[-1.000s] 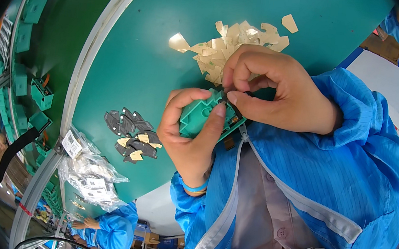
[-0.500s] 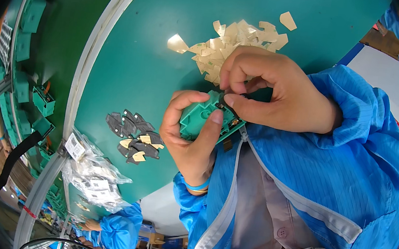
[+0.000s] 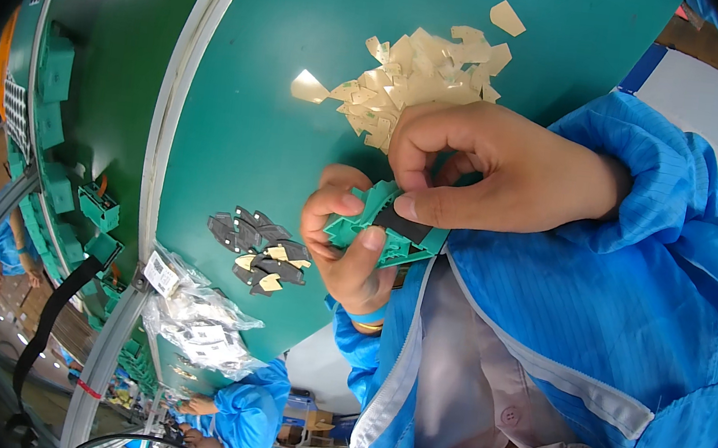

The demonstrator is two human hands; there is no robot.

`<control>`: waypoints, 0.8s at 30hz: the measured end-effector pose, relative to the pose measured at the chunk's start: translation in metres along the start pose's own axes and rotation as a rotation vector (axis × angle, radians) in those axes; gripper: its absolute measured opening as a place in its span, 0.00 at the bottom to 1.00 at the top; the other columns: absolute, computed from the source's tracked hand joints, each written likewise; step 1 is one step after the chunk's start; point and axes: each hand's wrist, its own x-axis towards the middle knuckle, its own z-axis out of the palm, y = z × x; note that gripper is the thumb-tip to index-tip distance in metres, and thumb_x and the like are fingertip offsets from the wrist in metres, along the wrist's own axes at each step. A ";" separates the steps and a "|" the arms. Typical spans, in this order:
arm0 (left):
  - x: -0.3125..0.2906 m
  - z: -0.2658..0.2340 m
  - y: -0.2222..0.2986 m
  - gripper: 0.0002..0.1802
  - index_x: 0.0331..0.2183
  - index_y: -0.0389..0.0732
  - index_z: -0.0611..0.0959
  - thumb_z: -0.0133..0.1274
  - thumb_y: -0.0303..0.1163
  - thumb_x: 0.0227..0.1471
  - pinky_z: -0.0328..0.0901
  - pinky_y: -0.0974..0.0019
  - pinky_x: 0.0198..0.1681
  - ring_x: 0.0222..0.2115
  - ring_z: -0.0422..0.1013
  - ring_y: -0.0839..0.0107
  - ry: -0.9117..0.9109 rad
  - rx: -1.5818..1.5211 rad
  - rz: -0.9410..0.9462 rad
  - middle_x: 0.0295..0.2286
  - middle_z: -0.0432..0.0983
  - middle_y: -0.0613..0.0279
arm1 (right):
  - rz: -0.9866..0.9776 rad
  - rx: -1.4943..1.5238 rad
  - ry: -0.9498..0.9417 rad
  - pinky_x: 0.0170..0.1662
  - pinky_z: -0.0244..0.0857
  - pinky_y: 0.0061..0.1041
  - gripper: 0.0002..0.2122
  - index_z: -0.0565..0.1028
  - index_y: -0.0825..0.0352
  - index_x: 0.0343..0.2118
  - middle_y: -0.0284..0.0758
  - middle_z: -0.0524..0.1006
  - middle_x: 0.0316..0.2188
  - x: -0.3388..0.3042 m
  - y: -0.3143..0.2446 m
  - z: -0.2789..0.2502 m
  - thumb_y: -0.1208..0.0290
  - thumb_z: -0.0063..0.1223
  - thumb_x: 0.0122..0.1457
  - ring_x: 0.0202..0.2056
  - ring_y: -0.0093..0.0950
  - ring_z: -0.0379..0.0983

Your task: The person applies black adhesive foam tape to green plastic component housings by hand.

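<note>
My left hand (image 3: 344,262) is wrapped around a green plastic housing (image 3: 404,252), thumb across its near face and fingers behind it. A flat black piece (image 3: 401,226) lies against the housing's open side. My right hand (image 3: 507,166) is closed in a pinch at the upper edge of that piece, thumb tip touching it; the fingertips behind are partly hidden. Beyond the hands lies a heap of cream-coloured angular sheet pieces (image 3: 416,71). Left of my left hand is a small pile of black shaped parts (image 3: 251,234), some bearing cream patches.
Clear plastic bags with parts (image 3: 202,321) lie at the near left of the green table (image 3: 253,141). A metal rail (image 3: 175,88) borders the table; past it, green housings (image 3: 99,205) stand in a row on a green belt. A co-worker's blue sleeve (image 3: 249,415) shows below.
The housing has tilted in my left hand, and the black piece now shows its flat face across it. My right hand has shifted slightly down. The whole view has shifted a little.
</note>
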 end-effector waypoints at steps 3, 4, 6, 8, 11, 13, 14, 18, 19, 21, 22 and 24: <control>0.001 -0.004 -0.004 0.17 0.35 0.38 0.75 0.60 0.25 0.38 0.63 0.72 0.38 0.30 0.65 0.73 -0.057 -0.056 0.012 0.33 0.65 0.53 | 0.046 0.005 -0.009 0.33 0.63 0.18 0.06 0.71 0.68 0.30 0.28 0.70 0.31 -0.003 -0.004 0.000 0.73 0.57 0.60 0.32 0.16 0.68; 0.001 -0.004 -0.006 0.17 0.35 0.39 0.75 0.61 0.26 0.38 0.64 0.72 0.37 0.29 0.66 0.73 -0.069 -0.078 0.014 0.33 0.65 0.53 | 0.042 0.015 -0.003 0.33 0.63 0.18 0.06 0.71 0.68 0.30 0.28 0.70 0.31 -0.003 -0.001 0.000 0.73 0.57 0.60 0.32 0.16 0.68; 0.002 -0.005 -0.007 0.17 0.34 0.39 0.75 0.61 0.26 0.38 0.64 0.72 0.36 0.28 0.66 0.73 -0.086 -0.093 0.010 0.33 0.65 0.53 | -0.062 0.050 0.049 0.30 0.64 0.22 0.11 0.75 0.70 0.28 0.32 0.75 0.24 -0.002 0.006 0.002 0.65 0.58 0.57 0.28 0.19 0.70; 0.000 -0.006 -0.005 0.17 0.35 0.39 0.76 0.61 0.26 0.38 0.64 0.72 0.35 0.26 0.66 0.73 -0.091 -0.090 0.023 0.33 0.65 0.53 | -0.086 0.059 0.048 0.30 0.64 0.22 0.11 0.75 0.70 0.27 0.32 0.75 0.24 -0.003 0.007 0.003 0.65 0.57 0.57 0.28 0.19 0.70; -0.001 -0.007 -0.007 0.17 0.35 0.40 0.76 0.61 0.26 0.38 0.64 0.72 0.35 0.26 0.65 0.73 -0.114 -0.104 0.028 0.33 0.65 0.53 | -0.100 0.051 0.050 0.30 0.64 0.23 0.11 0.75 0.71 0.27 0.33 0.75 0.24 -0.004 0.007 0.002 0.66 0.57 0.57 0.28 0.20 0.71; -0.001 -0.007 -0.009 0.17 0.36 0.40 0.77 0.61 0.26 0.39 0.64 0.72 0.35 0.27 0.66 0.73 -0.126 -0.107 0.016 0.33 0.65 0.52 | -0.093 0.042 0.048 0.31 0.64 0.23 0.11 0.75 0.71 0.26 0.34 0.75 0.23 -0.005 0.006 0.001 0.67 0.57 0.56 0.28 0.21 0.71; -0.001 -0.008 -0.009 0.17 0.36 0.40 0.77 0.61 0.26 0.39 0.64 0.72 0.34 0.27 0.66 0.73 -0.135 -0.114 0.009 0.34 0.65 0.52 | -0.079 0.019 0.032 0.30 0.64 0.21 0.09 0.74 0.70 0.27 0.32 0.73 0.26 -0.006 0.007 0.000 0.69 0.58 0.57 0.29 0.19 0.70; -0.003 -0.012 -0.010 0.17 0.36 0.40 0.77 0.61 0.26 0.39 0.64 0.71 0.35 0.27 0.66 0.72 -0.145 -0.127 -0.017 0.34 0.65 0.51 | -0.098 -0.016 0.025 0.30 0.63 0.19 0.08 0.73 0.68 0.27 0.30 0.70 0.29 -0.004 0.009 0.001 0.72 0.60 0.57 0.29 0.17 0.69; -0.003 -0.009 -0.009 0.17 0.36 0.40 0.77 0.60 0.26 0.39 0.64 0.71 0.34 0.27 0.66 0.72 -0.153 -0.134 -0.006 0.34 0.65 0.51 | -0.100 -0.015 0.027 0.30 0.63 0.19 0.08 0.73 0.68 0.27 0.30 0.70 0.29 -0.005 0.009 0.000 0.72 0.60 0.57 0.29 0.17 0.69; -0.001 -0.008 -0.010 0.17 0.36 0.40 0.77 0.60 0.26 0.39 0.64 0.71 0.34 0.27 0.66 0.72 -0.162 -0.142 0.004 0.34 0.65 0.51 | -0.096 0.009 0.020 0.29 0.63 0.19 0.08 0.73 0.69 0.26 0.30 0.71 0.28 -0.005 0.008 0.000 0.71 0.60 0.57 0.28 0.17 0.69; -0.001 -0.009 -0.010 0.17 0.36 0.40 0.77 0.60 0.26 0.39 0.64 0.71 0.34 0.27 0.66 0.72 -0.170 -0.141 0.006 0.34 0.65 0.51 | -0.097 0.010 0.021 0.29 0.63 0.19 0.08 0.73 0.69 0.26 0.30 0.71 0.28 -0.005 0.007 0.000 0.71 0.60 0.57 0.28 0.17 0.69; 0.000 -0.011 -0.011 0.17 0.36 0.40 0.77 0.60 0.26 0.39 0.64 0.71 0.34 0.27 0.66 0.72 -0.179 -0.141 0.007 0.34 0.65 0.51 | -0.048 0.045 0.006 0.28 0.63 0.18 0.09 0.72 0.69 0.26 0.31 0.71 0.27 -0.005 0.006 -0.001 0.71 0.60 0.57 0.27 0.17 0.69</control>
